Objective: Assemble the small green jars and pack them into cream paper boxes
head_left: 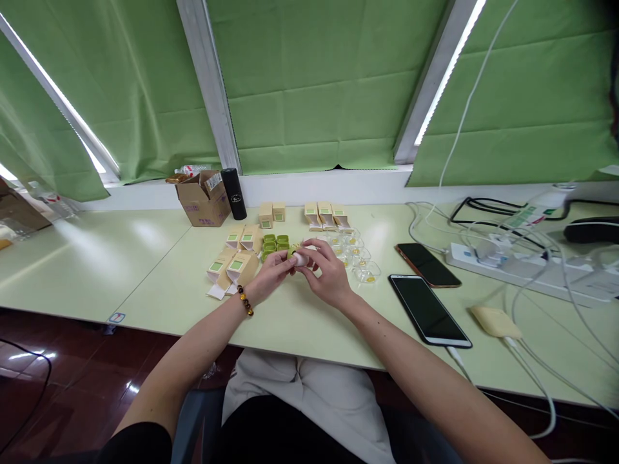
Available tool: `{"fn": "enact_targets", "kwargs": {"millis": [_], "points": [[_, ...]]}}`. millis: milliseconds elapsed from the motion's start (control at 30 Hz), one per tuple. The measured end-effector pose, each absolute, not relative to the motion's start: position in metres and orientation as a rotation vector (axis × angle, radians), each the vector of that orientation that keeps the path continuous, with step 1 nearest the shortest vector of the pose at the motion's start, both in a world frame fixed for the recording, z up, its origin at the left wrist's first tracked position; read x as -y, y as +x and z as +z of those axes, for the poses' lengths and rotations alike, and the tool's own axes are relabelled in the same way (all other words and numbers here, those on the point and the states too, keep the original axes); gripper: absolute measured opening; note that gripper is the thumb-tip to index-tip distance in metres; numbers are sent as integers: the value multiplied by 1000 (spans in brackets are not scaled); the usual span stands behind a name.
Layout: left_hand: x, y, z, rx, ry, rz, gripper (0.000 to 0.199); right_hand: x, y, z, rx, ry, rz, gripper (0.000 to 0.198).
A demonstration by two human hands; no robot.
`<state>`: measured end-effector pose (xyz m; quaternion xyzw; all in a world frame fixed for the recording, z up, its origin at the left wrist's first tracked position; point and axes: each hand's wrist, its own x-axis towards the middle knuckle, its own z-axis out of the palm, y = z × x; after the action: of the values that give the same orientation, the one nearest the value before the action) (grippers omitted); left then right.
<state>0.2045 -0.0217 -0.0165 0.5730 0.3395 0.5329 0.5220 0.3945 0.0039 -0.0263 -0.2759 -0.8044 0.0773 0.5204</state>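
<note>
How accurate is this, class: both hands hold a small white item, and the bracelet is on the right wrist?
Wrong wrist: the head view shows the bracelet on the left. The left hand and right hand do hold the white item.

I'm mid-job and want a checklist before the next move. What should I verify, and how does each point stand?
1. Two-handed grip: ok; left hand and right hand both touch the small white rounded object.
2. White object's full shape: cannot tell; fingers cover part of it.
3. Small green square tubs all visible: not ok; the left hand may hide some.
4. Clear plastic shells fully in view: not ok; the right hand partly blocks them.
5. Black-screened phone with white frame apart from both hands: ok.
</note>
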Motion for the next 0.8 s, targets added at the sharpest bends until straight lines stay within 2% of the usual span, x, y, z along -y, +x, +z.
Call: {"fn": "enact_targets", "kwargs": {"millis": [400,800], "points": [[18,208,-17,-957,1656,1337,61,-11,393,-35,1970,-595,-9,31],[15,210,-24,-1057,1665,1386,53,-16,393,-38,2041,-552,-186,35]]}}
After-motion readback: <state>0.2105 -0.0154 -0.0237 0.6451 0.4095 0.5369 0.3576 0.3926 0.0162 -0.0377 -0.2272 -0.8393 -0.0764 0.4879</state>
